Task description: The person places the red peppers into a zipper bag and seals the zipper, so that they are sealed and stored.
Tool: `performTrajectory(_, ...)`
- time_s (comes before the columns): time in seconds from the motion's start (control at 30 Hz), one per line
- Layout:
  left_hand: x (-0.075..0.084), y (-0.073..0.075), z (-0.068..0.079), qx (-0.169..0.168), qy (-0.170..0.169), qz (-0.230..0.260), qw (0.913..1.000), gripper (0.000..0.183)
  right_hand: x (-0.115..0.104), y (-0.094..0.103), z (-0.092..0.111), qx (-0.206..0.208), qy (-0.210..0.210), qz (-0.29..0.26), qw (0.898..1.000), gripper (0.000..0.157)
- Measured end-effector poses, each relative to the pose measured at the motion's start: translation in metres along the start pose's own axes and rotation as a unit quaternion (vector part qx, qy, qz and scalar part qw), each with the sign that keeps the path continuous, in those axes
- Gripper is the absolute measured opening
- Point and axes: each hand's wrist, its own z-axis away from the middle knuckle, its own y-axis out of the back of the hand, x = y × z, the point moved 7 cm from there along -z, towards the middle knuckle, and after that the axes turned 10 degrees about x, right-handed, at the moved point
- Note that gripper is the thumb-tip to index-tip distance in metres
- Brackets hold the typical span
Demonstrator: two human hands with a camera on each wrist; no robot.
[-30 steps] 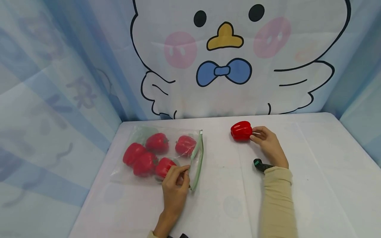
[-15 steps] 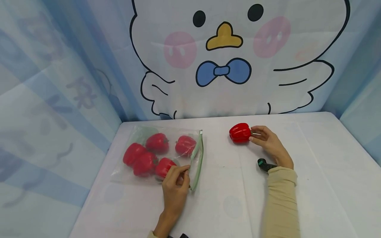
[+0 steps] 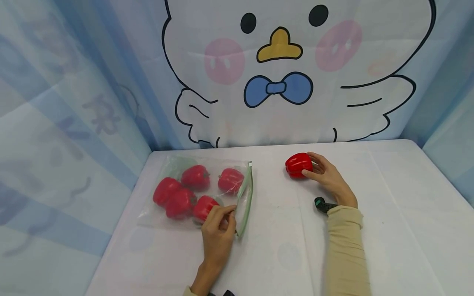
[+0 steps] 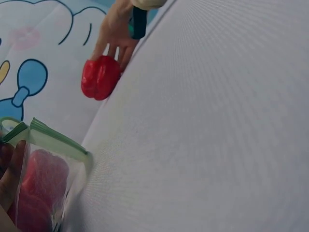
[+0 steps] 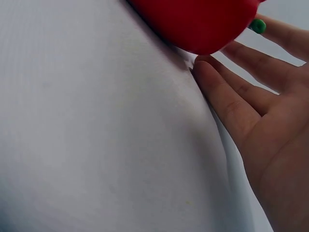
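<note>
A clear zip bag (image 3: 216,162) with a green strip lies flat on the left side of the table, several red bell peppers (image 3: 194,177) inside it. With thumb and fingers my left hand (image 3: 218,234) pinches the bag near its mouth. One loose red bell pepper (image 3: 297,165) lies on its side to the right of the bag. Around its stem end is my right hand (image 3: 329,176), thumb on the near side and fingers on the far side. The right wrist view shows these fingers (image 5: 229,104) nearly straight and spread, close by the pepper's green stem (image 5: 259,26).
A white cloth covers the table (image 3: 274,246). A curtain (image 3: 277,123) with a cartoon bird stands behind its back edge, and a blue and white curtain (image 3: 74,164) runs along the left. A black device (image 3: 323,204) sits at the right wrist.
My right hand has drawn back slightly from the loose pepper, then come forward around its stem end. The pepper has shifted a little left and nearer. The left hand and bag have stayed still.
</note>
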Motion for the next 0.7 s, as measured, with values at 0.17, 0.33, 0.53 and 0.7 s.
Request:
performTrajectory(0.17,0.000,0.000,0.000,0.001,0.000,0.004,1.0000,0.023,-0.001,-0.006,-0.002,-0.004,0.002,0.004,1.000,0.092)
performTrajectory(0.33,0.000,-0.001,0.000,-0.001,0.001,0.006,1.0000,0.023,-0.001,-0.010,-0.003,-0.002,0.004,0.022,1.000,0.091)
performTrajectory(0.53,-0.001,0.000,0.001,0.001,0.003,0.009,1.0000,0.023,-0.005,-0.017,-0.001,-0.006,0.018,0.019,1.000,0.085)
performTrajectory(0.7,-0.001,0.001,0.001,0.004,0.000,0.011,0.9999,0.024,-0.010,-0.021,0.000,-0.011,0.024,0.024,0.999,0.083)
